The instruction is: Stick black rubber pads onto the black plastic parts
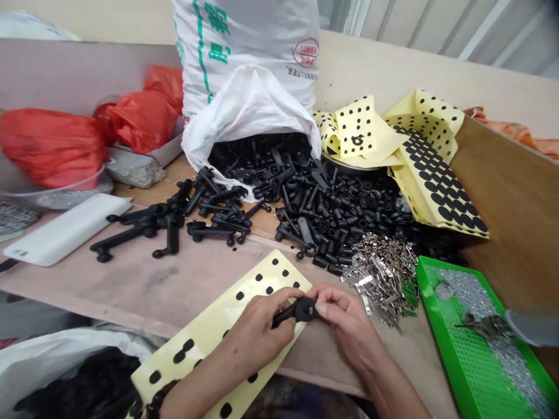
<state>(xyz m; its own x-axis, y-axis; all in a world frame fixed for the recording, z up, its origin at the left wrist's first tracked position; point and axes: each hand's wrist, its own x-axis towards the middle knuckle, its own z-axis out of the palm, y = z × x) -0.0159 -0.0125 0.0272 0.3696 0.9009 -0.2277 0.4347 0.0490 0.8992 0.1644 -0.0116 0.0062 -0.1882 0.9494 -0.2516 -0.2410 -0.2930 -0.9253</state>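
Observation:
A black crank handle (306, 310) is held up near the table's front edge, its round head facing me. My left hand (266, 326) is closed around its arm. My right hand (343, 314) pinches the rim of the round head between thumb and fingers; whether it also holds a small part there is hidden. Beneath my left hand and forearm lies a yellow sticker sheet (257, 280) with black dots. To the right of my right hand is a pile of small metal clips (379, 279).
Crank handles (166, 218) lie on the left; more spill from a white sack (248, 105). Black caps and sleeves (349, 215) heap behind the clips. At right stands a green tray (454, 337) of small metal pieces, with a tool across it. Sticker sheets (441, 180) lean behind.

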